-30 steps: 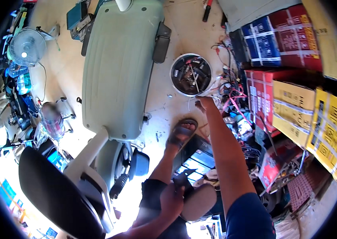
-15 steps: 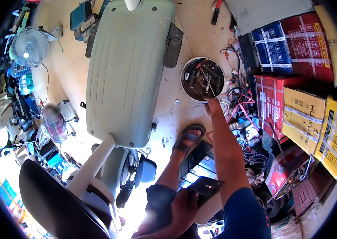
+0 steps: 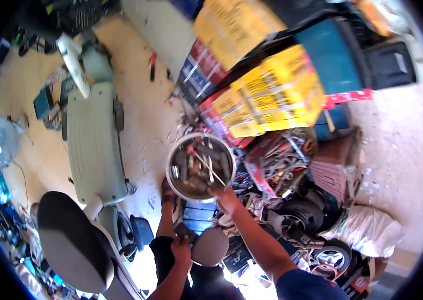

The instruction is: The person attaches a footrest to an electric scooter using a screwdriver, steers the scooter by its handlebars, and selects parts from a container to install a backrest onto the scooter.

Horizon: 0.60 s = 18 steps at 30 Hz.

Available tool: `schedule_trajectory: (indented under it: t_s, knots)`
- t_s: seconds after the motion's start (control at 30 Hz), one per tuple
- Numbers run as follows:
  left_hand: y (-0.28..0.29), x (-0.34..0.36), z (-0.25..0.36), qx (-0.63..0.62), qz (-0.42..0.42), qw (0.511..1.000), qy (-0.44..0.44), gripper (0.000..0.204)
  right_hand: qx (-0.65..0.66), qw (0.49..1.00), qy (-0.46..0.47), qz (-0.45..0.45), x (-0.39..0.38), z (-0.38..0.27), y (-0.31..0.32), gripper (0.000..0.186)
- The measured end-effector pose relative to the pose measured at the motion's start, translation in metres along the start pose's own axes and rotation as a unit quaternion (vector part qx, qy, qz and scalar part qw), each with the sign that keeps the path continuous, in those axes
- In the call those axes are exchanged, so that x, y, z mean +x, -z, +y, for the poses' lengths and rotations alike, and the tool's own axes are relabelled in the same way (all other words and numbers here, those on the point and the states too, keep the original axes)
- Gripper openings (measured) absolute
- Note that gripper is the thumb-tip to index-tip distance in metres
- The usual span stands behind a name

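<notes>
My right hand (image 3: 227, 200) grips the near rim of a round metal tub (image 3: 169, 174), its fingertips partly hidden inside. The tub looks raised off the floor and holds several dark tools and loose metal parts, with a thin, light-coloured rod (image 3: 210, 169) lying across them. Low in the picture, my left hand (image 3: 181, 248) is closed around a flat, dark, box-like piece (image 3: 185, 232), whose kind I cannot make out. Beside that hand is a round grey-brown stool seat (image 3: 210, 247). My sandalled foot (image 3: 168, 192) shows just left of the tub.
A pale green scooter footboard (image 3: 96, 145) and its dark seat (image 3: 74, 242) stand to the left. Strapped yellow boxes (image 3: 276, 95) are stacked at the upper right. Below them sit a red tray of tools (image 3: 281, 165), a small wheel (image 3: 332, 256) and a white sack (image 3: 364, 231). A fan (image 3: 0, 141) stands far left.
The view has swung to the right. My right hand has brought the tub nearer, off its earlier floor spot. The dark piece remains in my left hand.
</notes>
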<state>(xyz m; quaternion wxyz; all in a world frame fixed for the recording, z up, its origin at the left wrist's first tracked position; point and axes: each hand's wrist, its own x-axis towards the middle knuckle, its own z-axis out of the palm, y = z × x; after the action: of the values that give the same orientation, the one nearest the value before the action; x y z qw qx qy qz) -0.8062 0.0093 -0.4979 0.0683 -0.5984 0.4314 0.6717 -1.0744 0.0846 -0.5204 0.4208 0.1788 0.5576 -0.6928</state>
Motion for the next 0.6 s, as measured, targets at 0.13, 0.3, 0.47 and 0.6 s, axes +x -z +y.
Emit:
schedule_trajectory:
  t_s: [0.13, 0.3, 0.47, 0.6]
  knots:
    - [0.028, -0.045, 0.0, -0.069, -0.088, 0.993, 0.022, 0.021, 0.037, 0.996, 0.022, 0.082, -0.146, -0.065, -0.002, 0.038]
    - [0.056, -0.122, 0.059, -0.211, -0.173, 0.959, 0.072, 0.028, 0.136, 0.983, 0.094, 0.085, -0.258, -0.136, 0.006, 0.048]
    - [0.091, -0.179, 0.116, -0.206, -0.173, 0.963, 0.02, 0.029, 0.119, 0.985, 0.086, 0.09, -0.26, -0.231, -0.003, 0.026]
    - [0.103, -0.205, 0.152, -0.203, -0.167, 0.965, -0.007, 0.029, 0.16, 0.979, 0.107, 0.069, -0.195, -0.316, -0.018, 0.016]
